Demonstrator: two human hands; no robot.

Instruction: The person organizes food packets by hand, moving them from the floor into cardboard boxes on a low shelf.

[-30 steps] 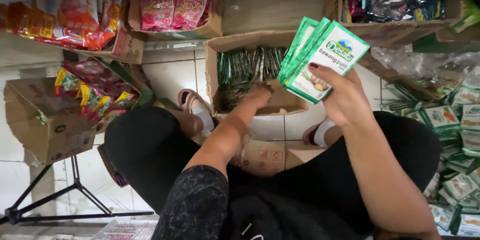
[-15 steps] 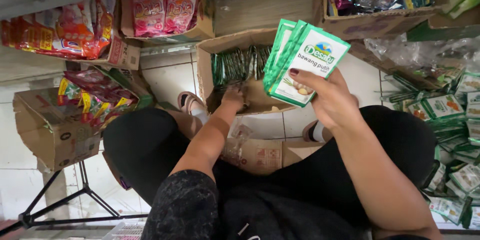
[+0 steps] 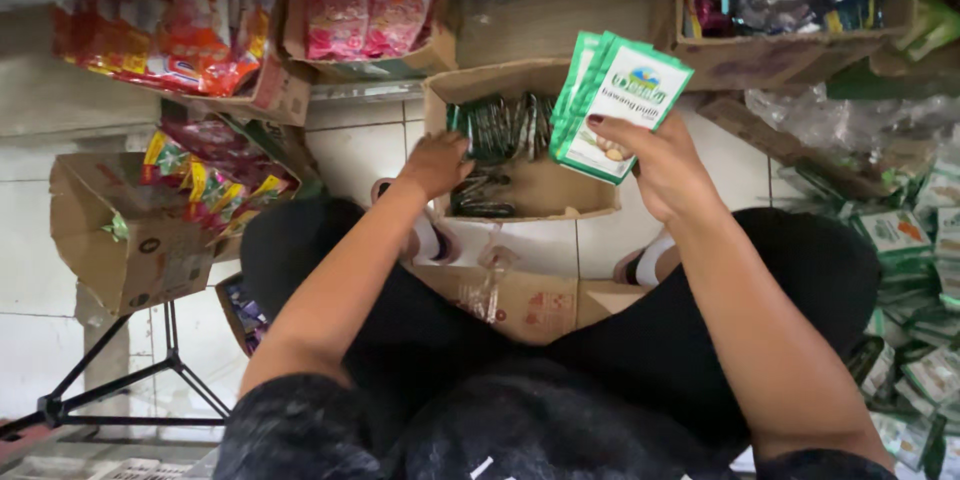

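Note:
My right hand (image 3: 662, 168) holds up a fanned stack of green and white sachets (image 3: 617, 105) above an open cardboard box (image 3: 565, 202) on the tiled floor. More dark green sachets (image 3: 495, 125) stand in a row at the back of that box, and a few lie loose on its bottom. My left hand (image 3: 436, 164) rests at the box's left edge with its fingers curled down onto the loose sachets. Whether it grips one is hidden. I am squatting, knees on either side of the box.
Boxes of red snack packets (image 3: 365, 5) sit at the upper left. A tilted carton of colourful packets (image 3: 130, 230) is on the left, above black metal stand legs (image 3: 130, 380). Green packets (image 3: 910, 240) pile up on the right. Flattened cardboard (image 3: 530, 305) lies between my feet.
My left hand has drawn back from the middle of the box to its left edge. My right hand keeps the stack raised in much the same place.

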